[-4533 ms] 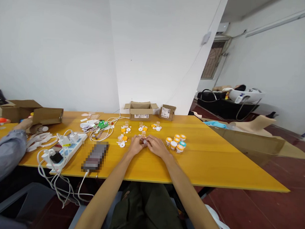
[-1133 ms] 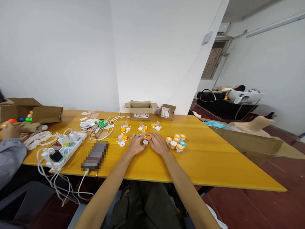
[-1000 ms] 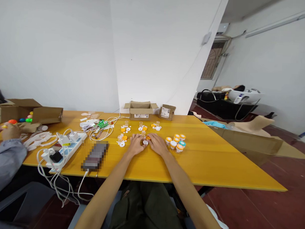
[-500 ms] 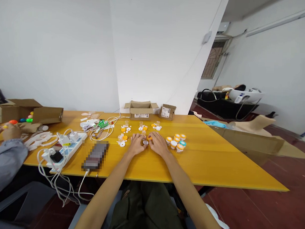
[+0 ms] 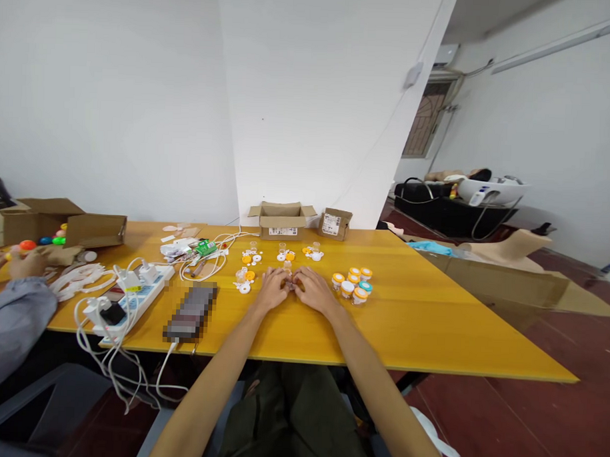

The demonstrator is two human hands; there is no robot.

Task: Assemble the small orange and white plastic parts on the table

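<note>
My left hand [image 5: 273,289] and my right hand [image 5: 313,289] rest together on the yellow table [image 5: 432,319], fingertips meeting over a small item that the fingers hide. Both hands are curled closed around it. Just right of my right hand stands a cluster of small capped jars [image 5: 354,283] with orange, white and teal lids. Loose orange and white lids [image 5: 248,258] and small clear jars [image 5: 240,276] lie scattered behind and left of my hands.
Two open cardboard boxes [image 5: 282,220] stand at the table's far edge. A white power strip [image 5: 132,296] with tangled cables and a dark phone [image 5: 191,311] lie at left. Another person's sleeve [image 5: 12,318] and hand [image 5: 26,264] work by a box at far left.
My hands have drawn closer together; the orange lid and white piece seen between my fingertips a second ago are now covered. The other person's hand shifted slightly.
</note>
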